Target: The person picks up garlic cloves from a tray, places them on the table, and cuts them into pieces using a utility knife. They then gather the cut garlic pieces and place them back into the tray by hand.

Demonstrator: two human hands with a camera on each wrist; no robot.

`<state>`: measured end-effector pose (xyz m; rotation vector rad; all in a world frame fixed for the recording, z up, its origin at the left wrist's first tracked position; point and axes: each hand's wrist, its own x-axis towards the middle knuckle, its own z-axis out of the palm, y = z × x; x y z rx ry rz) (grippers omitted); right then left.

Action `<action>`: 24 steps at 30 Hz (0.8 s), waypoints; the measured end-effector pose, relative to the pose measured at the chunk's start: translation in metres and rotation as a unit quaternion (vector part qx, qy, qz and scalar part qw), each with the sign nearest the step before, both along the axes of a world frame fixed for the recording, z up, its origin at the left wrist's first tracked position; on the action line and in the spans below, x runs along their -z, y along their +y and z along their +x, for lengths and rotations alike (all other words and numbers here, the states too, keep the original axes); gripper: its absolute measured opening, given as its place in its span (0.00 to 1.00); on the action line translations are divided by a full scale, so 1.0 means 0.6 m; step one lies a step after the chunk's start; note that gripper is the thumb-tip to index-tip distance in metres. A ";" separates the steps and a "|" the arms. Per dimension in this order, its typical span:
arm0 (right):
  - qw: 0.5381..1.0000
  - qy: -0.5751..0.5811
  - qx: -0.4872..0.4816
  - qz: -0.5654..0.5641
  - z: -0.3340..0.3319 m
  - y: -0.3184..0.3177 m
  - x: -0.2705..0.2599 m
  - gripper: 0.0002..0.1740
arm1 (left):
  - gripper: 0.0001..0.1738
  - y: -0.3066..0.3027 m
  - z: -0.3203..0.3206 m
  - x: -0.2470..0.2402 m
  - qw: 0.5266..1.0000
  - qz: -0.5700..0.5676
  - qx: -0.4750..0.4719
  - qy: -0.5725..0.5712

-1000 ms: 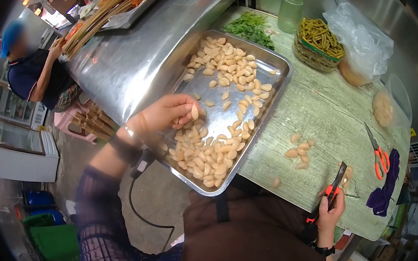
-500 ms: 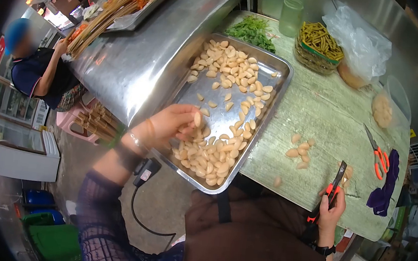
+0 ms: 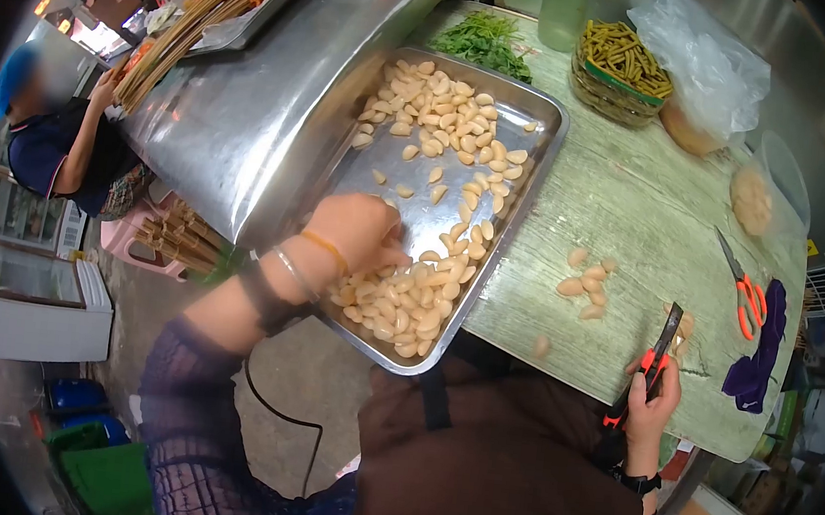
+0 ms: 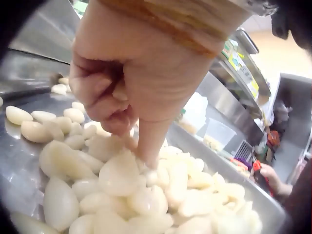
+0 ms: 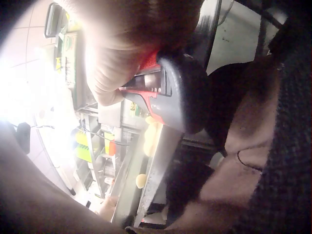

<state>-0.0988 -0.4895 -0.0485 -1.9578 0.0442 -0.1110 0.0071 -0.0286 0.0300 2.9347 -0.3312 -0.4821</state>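
Observation:
Peeled garlic cloves lie in a rectangular metal tray. Over the pile at the tray's near left side is my left hand. The left wrist view shows that hand with its fingertips down among the cloves and other fingers curled around a pale clove. At the table's near edge my right hand grips a black and red cutter, blade pointing away. In the right wrist view its handle is under the hand.
Several loose cloves lie on the green table. Red-handled scissors and a purple cloth are at the right. Greens, a jar and a container of green pieces stand behind. A person sits at the left.
My left hand, earlier raised with a clove at its fingertips, has turned over and gone down into the pile. The right hand still grips the cutter. The head view has shifted slightly.

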 end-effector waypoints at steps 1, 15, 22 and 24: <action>1.000 0.001 0.001 -0.002 -0.001 0.000 0.000 0.11 | 0.19 0.003 0.004 -0.002 1.000 -0.001 0.001 0.020; 1.000 -0.014 -0.007 -0.005 0.000 -0.001 0.004 0.11 | 0.12 0.057 -0.020 0.004 0.990 -0.118 -0.077 0.026; 1.000 -0.019 -0.010 0.001 0.002 0.005 -0.004 0.11 | 0.12 0.028 -0.027 0.002 0.998 -0.054 -0.002 -0.033; 1.000 -0.019 -0.011 0.007 0.002 0.007 -0.007 0.11 | 0.13 0.013 -0.028 0.005 1.000 -0.014 -0.004 -0.006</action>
